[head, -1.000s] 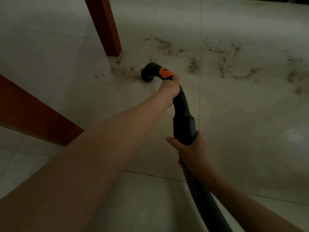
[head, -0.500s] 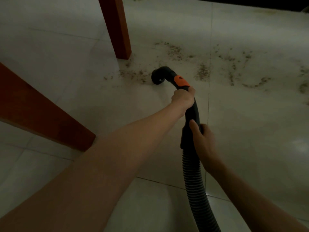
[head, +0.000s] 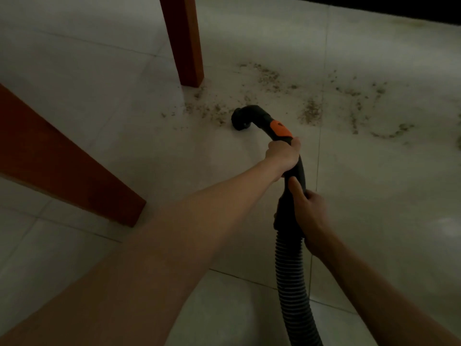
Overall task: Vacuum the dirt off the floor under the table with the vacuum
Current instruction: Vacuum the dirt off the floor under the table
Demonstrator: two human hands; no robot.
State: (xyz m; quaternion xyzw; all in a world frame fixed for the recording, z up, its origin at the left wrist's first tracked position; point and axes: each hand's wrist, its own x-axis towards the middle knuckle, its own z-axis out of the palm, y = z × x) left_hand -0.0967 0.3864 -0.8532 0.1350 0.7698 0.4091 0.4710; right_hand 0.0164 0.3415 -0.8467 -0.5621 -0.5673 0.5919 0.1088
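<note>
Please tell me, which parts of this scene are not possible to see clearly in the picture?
- Vacuum body: head view, the hose runs off the bottom edge.
- Nozzle opening: faces the floor, hidden.
- Table top: cut off above the table leg.
- Right hand fingers: behind the grip.

One head-worn view looks steeply down, forward, close over tiled floor (head: 124, 146) beneath
</note>
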